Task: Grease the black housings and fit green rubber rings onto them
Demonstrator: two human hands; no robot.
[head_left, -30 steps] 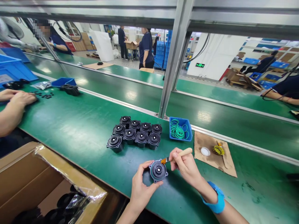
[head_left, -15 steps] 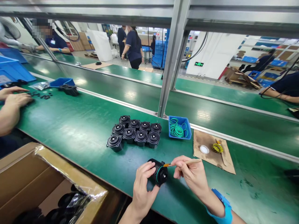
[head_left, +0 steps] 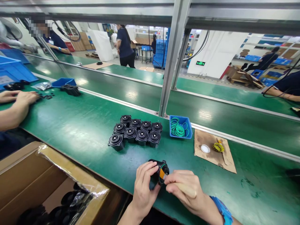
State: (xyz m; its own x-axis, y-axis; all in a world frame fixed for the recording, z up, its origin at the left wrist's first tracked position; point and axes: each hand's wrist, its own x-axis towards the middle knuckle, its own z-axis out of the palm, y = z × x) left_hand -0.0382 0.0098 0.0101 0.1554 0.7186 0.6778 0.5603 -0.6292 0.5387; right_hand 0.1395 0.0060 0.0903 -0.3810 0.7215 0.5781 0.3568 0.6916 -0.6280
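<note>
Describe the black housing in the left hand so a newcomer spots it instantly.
On the green workbench, find the cluster of nine black housings. Nearer the viewer, the left hand grasps the black housing, with an orange-bristled paintbrush at its front end. Unlike the upright nine, it is tipped sideways.

A green sign (head_left: 200, 63) glows low on a white pillar (head_left: 221, 50).

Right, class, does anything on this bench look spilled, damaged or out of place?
Yes: the cardboard sheet has dark stains near the round yellow object, perhaps drips, and dark smudges mark the green tabletop to its right.
</note>
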